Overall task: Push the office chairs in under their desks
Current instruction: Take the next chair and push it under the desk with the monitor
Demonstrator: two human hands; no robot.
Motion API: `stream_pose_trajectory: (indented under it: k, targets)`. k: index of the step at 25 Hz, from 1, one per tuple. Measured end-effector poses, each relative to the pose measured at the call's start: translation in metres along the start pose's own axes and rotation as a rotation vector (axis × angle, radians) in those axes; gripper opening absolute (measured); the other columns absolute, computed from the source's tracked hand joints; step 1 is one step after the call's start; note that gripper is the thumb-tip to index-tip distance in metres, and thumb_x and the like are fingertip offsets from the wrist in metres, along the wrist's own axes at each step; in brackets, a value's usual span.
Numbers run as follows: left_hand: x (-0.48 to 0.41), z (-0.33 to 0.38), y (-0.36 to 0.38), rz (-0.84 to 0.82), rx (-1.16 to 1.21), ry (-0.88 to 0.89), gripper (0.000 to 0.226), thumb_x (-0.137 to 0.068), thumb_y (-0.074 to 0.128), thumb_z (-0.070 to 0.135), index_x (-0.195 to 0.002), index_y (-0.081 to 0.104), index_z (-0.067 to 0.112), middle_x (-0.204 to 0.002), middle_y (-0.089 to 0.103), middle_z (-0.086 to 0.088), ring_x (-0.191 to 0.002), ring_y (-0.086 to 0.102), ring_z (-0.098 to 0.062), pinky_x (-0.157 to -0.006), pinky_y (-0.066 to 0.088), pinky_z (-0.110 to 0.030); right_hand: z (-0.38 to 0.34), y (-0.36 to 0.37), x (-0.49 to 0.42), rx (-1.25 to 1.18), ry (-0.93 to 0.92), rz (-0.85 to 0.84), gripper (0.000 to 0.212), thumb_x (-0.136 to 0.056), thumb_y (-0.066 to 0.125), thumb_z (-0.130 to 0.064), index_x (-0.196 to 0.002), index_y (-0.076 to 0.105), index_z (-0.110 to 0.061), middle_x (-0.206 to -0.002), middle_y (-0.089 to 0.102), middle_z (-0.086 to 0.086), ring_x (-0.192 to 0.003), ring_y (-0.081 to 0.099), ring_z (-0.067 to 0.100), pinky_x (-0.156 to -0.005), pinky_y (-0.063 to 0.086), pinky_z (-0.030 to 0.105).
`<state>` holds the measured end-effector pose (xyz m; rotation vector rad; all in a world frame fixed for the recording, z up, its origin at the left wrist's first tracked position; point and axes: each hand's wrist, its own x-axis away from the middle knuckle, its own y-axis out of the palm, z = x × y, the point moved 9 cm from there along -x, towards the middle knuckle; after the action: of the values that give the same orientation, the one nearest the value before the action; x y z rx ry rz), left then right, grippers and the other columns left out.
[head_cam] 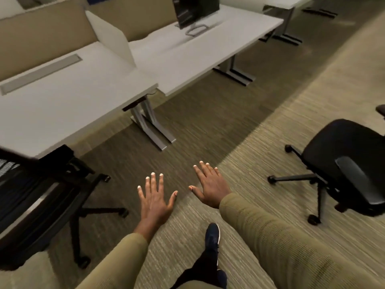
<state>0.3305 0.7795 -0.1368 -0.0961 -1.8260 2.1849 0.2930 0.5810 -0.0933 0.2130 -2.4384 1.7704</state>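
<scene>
A black office chair (41, 195) stands at the lower left, its front tucked against the edge of the near white desk (62, 105). A second black chair (343, 163) stands out on the carpet at the right, well apart from the far white desk (198, 53). My left hand (155, 201) and my right hand (210, 184) are stretched out over the floor between the two chairs, palms down, fingers spread, touching nothing.
A dark monitor (193, 11) on a wire stand sits on the far desk. A white divider panel (112, 36) separates the two desks. Grey metal desk legs (152, 126) reach onto the carpet. My dark shoe (212, 236) is on the floor below my hands.
</scene>
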Motion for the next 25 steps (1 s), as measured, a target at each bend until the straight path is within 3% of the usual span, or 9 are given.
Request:
stream_pose_trajectory:
  k: [6, 13, 25]
  targets:
    - [-0.074, 0.091, 0.025, -0.101, -0.03, 0.16, 0.097, -0.086, 0.003, 0.079, -0.163, 0.0, 0.021, -0.171, -0.007, -0.01, -0.157, -0.01, -0.028, -0.124, -0.008, -0.057, 0.102, -0.02, -0.011, -0.054, 0.18, 0.007, 0.079, -0.1, 0.03, -0.063, -0.161, 0.007, -0.017, -0.168, 0.006, 0.012, -0.155, 0.006, 0.029, -0.124, 0.008, 0.048]
    - [-0.146, 0.205, 0.039, -0.175, -0.103, 0.392, 0.093, -0.092, 0.01, 0.077, -0.163, -0.003, 0.019, -0.171, -0.009, -0.011, -0.157, -0.012, -0.028, -0.125, -0.006, -0.058, 0.201, -0.049, -0.012, -0.175, 0.409, 0.077, 0.079, -0.1, 0.031, -0.063, -0.161, 0.007, -0.019, -0.169, 0.005, 0.009, -0.155, 0.004, 0.027, -0.125, 0.004, 0.047]
    - [-0.132, 0.438, 0.097, -0.228, -0.141, 0.618, 0.091, -0.095, 0.012, 0.076, -0.163, -0.001, 0.017, -0.171, -0.007, -0.012, -0.157, -0.012, -0.029, -0.124, -0.009, -0.057, 0.39, -0.086, 0.092, -0.239, 0.551, 0.144, 0.079, -0.1, 0.032, -0.063, -0.161, 0.008, -0.019, -0.168, 0.008, 0.009, -0.154, 0.008, 0.028, -0.124, 0.01, 0.049]
